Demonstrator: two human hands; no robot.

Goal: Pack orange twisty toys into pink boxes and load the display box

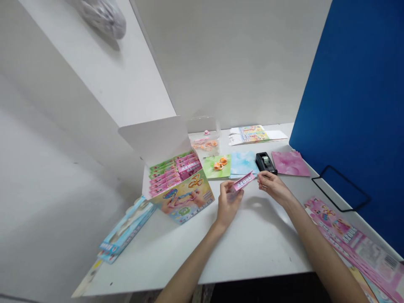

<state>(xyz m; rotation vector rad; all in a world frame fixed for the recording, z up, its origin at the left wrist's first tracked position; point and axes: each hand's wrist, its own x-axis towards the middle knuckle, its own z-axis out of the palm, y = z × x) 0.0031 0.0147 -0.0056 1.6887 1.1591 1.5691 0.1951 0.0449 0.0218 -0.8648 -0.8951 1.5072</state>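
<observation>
My left hand (227, 202) grips a small pink printed box (241, 182) above the white table (259, 244). My right hand (272, 185) pinches the right end of the same box with fingers closed. Just beyond my right hand stands a black tape dispenser (265, 162). To the left an open display carton (176, 183) holds rows of pink and green small boxes, its white lid standing up.
Green (217, 166), blue (242, 163) and pink (290, 163) cards lie behind the hands, orange rings on the green one. A clear bag of rings (205, 142) and flat printed sheets (252, 134) sit at the back. Flat pink cartons (353, 240) lie right, blue packs (126, 229) left.
</observation>
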